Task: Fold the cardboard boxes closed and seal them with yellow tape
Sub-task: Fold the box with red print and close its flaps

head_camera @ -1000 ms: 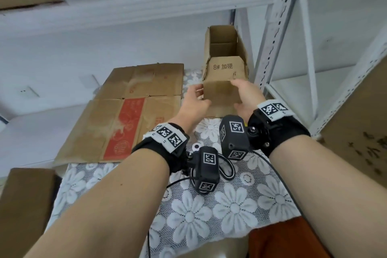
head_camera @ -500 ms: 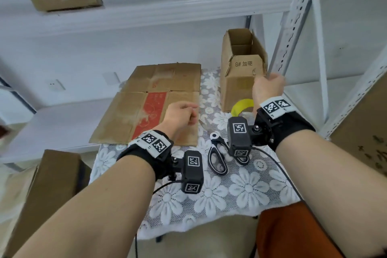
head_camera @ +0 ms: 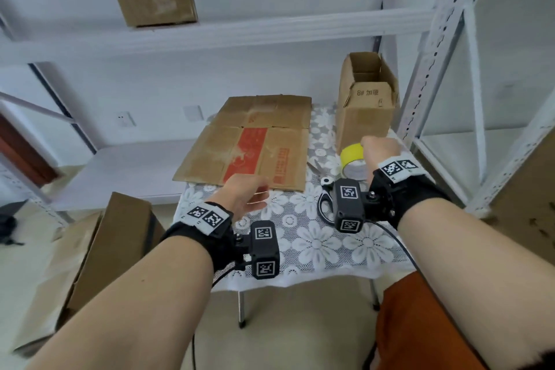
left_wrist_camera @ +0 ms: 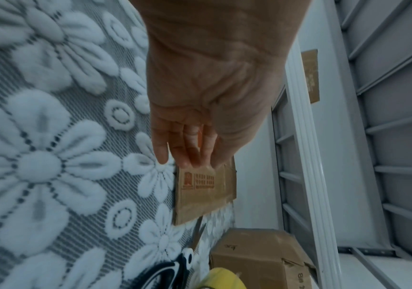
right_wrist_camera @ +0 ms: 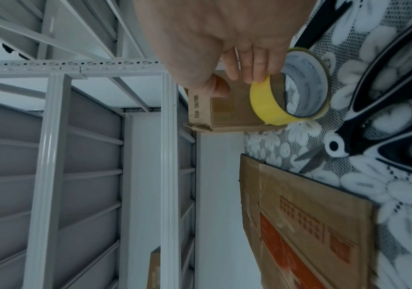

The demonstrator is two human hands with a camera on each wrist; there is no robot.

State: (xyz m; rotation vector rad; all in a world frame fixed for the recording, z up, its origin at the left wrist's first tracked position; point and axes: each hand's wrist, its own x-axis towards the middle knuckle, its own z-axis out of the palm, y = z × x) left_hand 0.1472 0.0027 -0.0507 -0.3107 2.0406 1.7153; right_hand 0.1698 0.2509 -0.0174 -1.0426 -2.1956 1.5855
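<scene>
Fingertips of your right hand rest on the upper edge of the yellow tape roll, which stands on its rim on the flowered tablecloth; the thumb hangs apart from the roll, so you are touching it rather than clasping it. Your left hand hovers over the cloth with fingers loosely extended and holding nothing, just in front of the near edge of the flattened cardboard sheet with the red print. Black-handled scissors lie on the cloth just beside the roll, toward you. Right behind the roll stands the small cardboard box, upright at the far right corner of the table, its top flaps up and unsealed. Farther out, another cardboard box sits on the white shelf above, and more cardboard leans beside the table on your left.
</scene>
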